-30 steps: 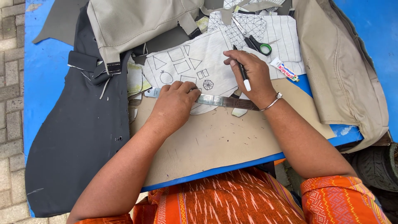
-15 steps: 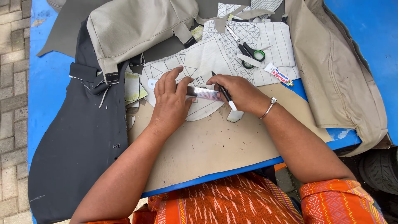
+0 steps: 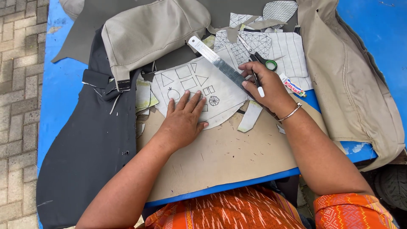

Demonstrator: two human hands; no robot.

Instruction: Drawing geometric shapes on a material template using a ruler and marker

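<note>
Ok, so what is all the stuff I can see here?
drawing cloth: one, white with inked shapes, under left hand
ruler: one, silver, slanted across the cloth, held by right hand
pen: one, black and white, in right hand
scissors: one, green handles, above right hand
tube: one, white and red, beside right wrist
cardboard: one, tan, on table
table: one, blue
dark fabric: one, left
beige covers: two, top and right
bracelet: one, silver, right wrist
left hand: flat on cloth
right hand: grips ruler and pen
</note>
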